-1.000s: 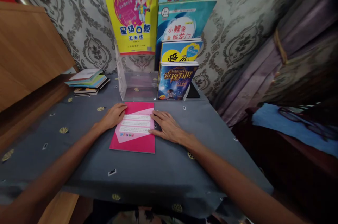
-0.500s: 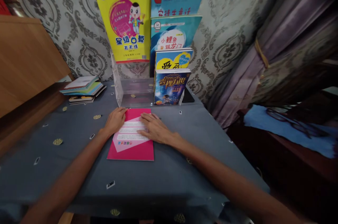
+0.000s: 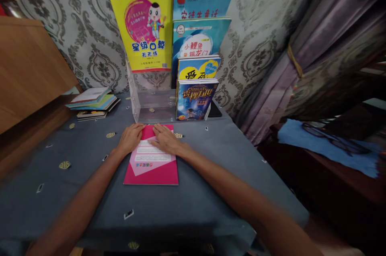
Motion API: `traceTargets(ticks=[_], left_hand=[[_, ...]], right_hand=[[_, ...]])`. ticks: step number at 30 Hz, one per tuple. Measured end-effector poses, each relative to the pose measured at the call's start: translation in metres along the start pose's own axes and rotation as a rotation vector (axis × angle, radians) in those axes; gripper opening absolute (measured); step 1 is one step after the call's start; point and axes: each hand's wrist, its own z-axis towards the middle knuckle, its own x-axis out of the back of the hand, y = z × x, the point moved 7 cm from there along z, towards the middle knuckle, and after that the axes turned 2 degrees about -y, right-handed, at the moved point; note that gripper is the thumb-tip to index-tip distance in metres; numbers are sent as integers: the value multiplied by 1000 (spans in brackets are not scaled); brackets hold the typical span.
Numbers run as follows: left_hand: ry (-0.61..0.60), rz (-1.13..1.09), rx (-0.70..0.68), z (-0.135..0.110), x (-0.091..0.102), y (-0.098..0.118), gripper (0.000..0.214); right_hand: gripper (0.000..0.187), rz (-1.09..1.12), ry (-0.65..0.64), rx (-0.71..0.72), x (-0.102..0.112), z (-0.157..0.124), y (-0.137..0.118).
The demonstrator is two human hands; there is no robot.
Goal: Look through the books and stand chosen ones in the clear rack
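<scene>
Lying under right grip [image 3: 167, 141], touching left grip [image 3: 130, 138]: pink booklet [image 3: 154, 160].

You've got two hands [image 3: 129, 140] on one pink book [image 3: 150, 176], five book covers [image 3: 200, 39] facing you past your fingertips [image 3: 159, 130], one book pile [image 3: 93, 103] off left of them, plus one blue cloth [image 3: 290, 133] and one pair of glasses [image 3: 331, 140] way right.

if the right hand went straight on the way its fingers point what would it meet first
Most likely the left hand: the right hand points across the pink book toward it. Depth is unclear, so it might just slip past, toward the clear stand.
</scene>
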Motion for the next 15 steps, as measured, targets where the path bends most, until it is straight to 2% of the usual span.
traceTargets(ticks=[7,15], left_hand=[[-18,7,7,-1,-2,-1,39],[35,-16,-14,-2,-1,0,38]], right_hand=[[61,-20,4,-84,14,-38,33],[61,-8,-11,-118,19,-42,31]])
